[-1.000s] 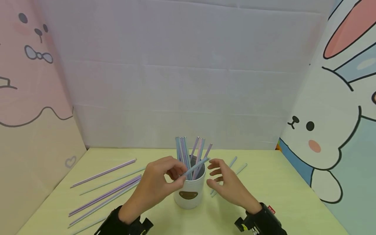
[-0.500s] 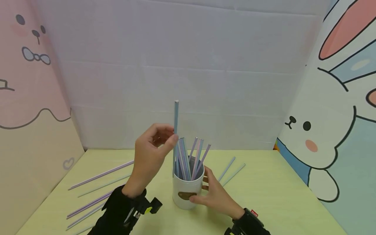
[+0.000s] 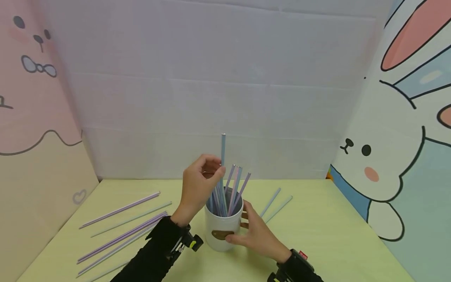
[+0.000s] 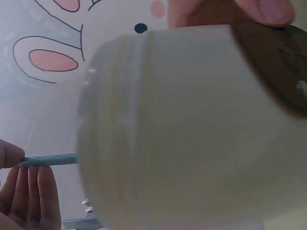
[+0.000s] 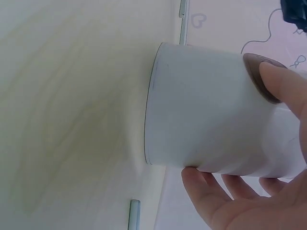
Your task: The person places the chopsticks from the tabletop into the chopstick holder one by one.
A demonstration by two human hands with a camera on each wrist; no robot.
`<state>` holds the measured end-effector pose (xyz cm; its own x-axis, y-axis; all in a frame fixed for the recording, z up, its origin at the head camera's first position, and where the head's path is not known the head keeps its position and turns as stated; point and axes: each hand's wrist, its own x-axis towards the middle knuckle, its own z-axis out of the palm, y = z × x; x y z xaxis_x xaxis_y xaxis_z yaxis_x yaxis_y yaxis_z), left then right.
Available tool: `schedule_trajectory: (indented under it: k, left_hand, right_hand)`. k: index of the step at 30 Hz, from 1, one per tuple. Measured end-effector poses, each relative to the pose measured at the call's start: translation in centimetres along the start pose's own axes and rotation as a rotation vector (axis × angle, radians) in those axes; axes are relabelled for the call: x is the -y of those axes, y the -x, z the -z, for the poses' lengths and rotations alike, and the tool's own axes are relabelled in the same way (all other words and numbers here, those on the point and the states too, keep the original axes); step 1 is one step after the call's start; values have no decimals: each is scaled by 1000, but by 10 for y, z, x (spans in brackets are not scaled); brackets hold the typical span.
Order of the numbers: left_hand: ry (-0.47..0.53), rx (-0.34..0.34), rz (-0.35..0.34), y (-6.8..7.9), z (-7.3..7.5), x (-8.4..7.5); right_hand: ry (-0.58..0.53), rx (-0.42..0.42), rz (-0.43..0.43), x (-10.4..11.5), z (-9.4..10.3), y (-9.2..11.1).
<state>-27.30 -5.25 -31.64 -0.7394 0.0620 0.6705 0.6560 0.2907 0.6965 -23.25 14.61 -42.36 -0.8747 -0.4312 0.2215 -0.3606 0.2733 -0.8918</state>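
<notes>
A white cup (image 3: 221, 229) with a brown oval patch stands on the table, holding several pastel straws (image 3: 237, 192). My left hand (image 3: 201, 184) is above the cup's left side, pinching a blue straw (image 3: 223, 147) upright between thumb and fingers. That straw's lower end goes down among the others at the cup's mouth. In the left wrist view, the blue straw (image 4: 50, 159) passes behind the cup wall. My right hand (image 3: 258, 233) grips the cup's right side, its thumb (image 5: 280, 86) on the brown patch and its fingers around the far side.
Several purple and pale green straws (image 3: 123, 239) lie slanted on the left of the pale yellow table (image 3: 334, 243). A blue straw (image 3: 270, 201) and a pale green straw (image 3: 280, 209) lie to the right of the cup. Behind stands a white backdrop (image 3: 218, 98).
My right hand has come onto the cup and now grips it. My left hand has raised the blue straw from slanted to upright, then moved it right and down into the cup.
</notes>
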Motion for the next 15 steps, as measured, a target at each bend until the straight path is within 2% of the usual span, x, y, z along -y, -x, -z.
schedule_trajectory:
  k: [7, 15]
  left_hand:
    - [-25, 5, 31, 15, -10, 19]
    - [-45, 32, -14, 22, -10, 21]
  right_hand:
    - [5, 7, 5, 2, 0, 0]
    - [12, 13, -8, 0, 1, 0]
